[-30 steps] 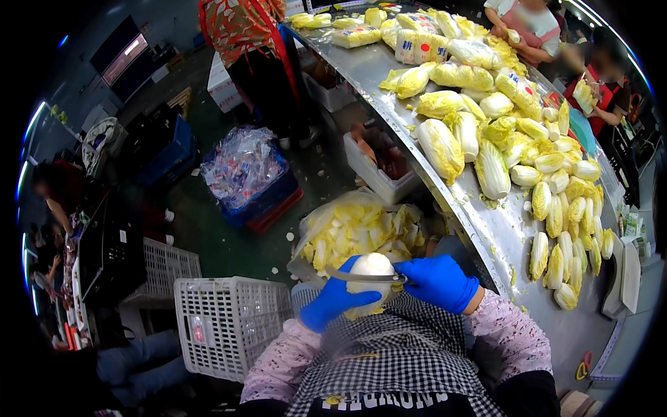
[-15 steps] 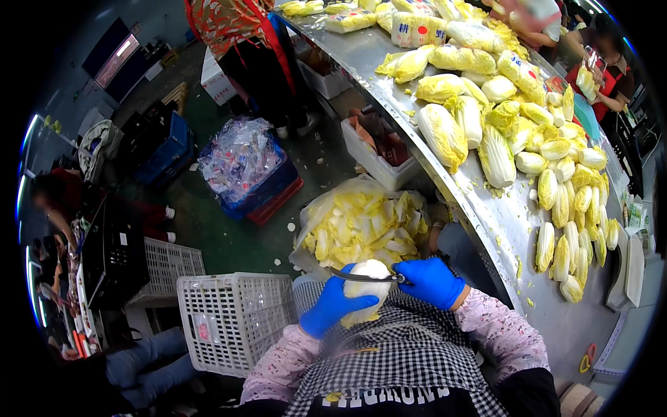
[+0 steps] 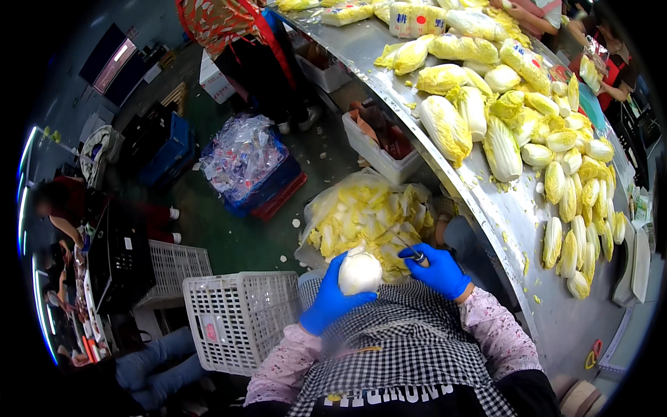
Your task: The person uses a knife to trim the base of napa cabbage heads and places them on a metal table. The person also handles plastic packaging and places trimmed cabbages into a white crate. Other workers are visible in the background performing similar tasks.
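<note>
My left hand [image 3: 328, 302], in a blue glove, grips a napa cabbage [image 3: 360, 272], its pale, round base showing. My right hand [image 3: 434, 270], gloved alike, is closed on the handle of a knife [image 3: 410, 247], whose blade points up-left, apart from the cabbage. Just beyond both hands, a large clear bag [image 3: 309, 201] holds loose yellow and white leaves [image 3: 354, 222]. To the right, many napa cabbages [image 3: 445, 128], some in printed wrappers [image 3: 417, 21], cover a steel table [image 3: 493, 229].
White crate [image 3: 243, 320] beside my left arm; blue crate of plastic packaging [image 3: 246, 167] on the floor [image 3: 208, 229]; white bin [image 3: 375, 153] under the table. Co-workers stand beyond [image 3: 250, 55], across the table [image 3: 604, 83] and at left [image 3: 69, 208]. Scissors [image 3: 593, 354] lie at lower right.
The knife has come off the cabbage, moving up and right with my right hand, its blade now angled upward. The cabbage in my left hand has turned to show more of its base.
</note>
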Motion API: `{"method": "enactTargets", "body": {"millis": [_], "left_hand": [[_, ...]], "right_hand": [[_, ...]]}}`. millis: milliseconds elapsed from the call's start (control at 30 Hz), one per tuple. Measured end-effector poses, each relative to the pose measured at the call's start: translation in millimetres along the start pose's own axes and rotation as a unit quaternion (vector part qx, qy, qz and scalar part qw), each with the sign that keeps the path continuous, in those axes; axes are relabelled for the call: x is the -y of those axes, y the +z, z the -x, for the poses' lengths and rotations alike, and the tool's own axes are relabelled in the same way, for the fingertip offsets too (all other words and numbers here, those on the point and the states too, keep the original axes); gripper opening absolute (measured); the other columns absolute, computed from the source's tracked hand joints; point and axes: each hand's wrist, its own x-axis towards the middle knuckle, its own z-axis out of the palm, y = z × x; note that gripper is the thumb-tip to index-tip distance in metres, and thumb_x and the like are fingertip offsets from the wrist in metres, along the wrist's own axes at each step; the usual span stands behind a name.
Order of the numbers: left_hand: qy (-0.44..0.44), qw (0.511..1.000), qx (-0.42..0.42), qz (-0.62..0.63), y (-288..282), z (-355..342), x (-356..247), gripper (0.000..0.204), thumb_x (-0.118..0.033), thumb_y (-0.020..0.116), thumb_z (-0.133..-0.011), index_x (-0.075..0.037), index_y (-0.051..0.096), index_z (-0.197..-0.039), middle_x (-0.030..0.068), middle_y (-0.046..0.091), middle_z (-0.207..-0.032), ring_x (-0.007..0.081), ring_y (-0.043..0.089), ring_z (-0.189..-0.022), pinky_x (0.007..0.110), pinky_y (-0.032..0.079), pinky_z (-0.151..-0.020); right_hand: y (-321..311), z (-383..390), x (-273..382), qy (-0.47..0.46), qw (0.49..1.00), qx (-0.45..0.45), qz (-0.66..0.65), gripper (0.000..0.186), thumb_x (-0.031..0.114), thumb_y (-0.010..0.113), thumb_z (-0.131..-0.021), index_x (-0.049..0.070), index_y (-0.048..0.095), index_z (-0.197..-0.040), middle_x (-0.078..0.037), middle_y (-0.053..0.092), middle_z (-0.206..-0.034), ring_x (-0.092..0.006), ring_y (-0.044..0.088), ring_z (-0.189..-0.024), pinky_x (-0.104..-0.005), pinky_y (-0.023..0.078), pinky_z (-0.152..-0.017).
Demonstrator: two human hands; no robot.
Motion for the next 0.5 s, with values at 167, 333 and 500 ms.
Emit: {"method": "enactTargets", "body": {"millis": [167, 333, 500], "left_hand": [[-0.086, 0.969, 0.088, 0.212, -5, -4, 19, 0.086, -0.017, 0.08, -0.069, -0.003, 0.032, -0.138, 0.0117, 0.043, -0.133, 0.0225, 0.043, -0.123, 0.037, 0.038, -0.102], [-0.085, 0.98, 0.066, 0.169, 0, -7, 16, 0.076, -0.015, 0.075, -0.074, -0.001, 0.035, -0.138, 0.0102, 0.046, -0.132, 0.0216, 0.046, -0.121, 0.035, 0.038, -0.101], [-0.133, 0.97, 0.008, 0.201, 4, -5, 5, 0.059, -0.017, 0.068, -0.08, 0.0, 0.042, -0.131, 0.0118, 0.055, -0.119, 0.0213, 0.056, -0.107, 0.032, 0.048, -0.089]], "right_hand": [[2, 1, 76, -0.179, 0.982, 0.047, -0.028, 0.057, 0.03, 0.08, -0.071, 0.009, 0.056, -0.119, -0.009, 0.06, -0.114, -0.022, 0.06, -0.099, -0.0311, 0.049, -0.084], [13, -8, 49, -0.151, 0.988, 0.026, 0.013, 0.059, 0.035, 0.081, -0.068, 0.007, 0.055, -0.113, -0.011, 0.06, -0.106, -0.022, 0.06, -0.092, -0.0315, 0.049, -0.078], [9, -8, 54, -0.136, 0.988, 0.043, 0.055, 0.059, 0.041, 0.081, -0.066, 0.005, 0.056, -0.105, -0.012, 0.061, -0.098, -0.0228, 0.059, -0.083, -0.0319, 0.048, -0.074]]}}
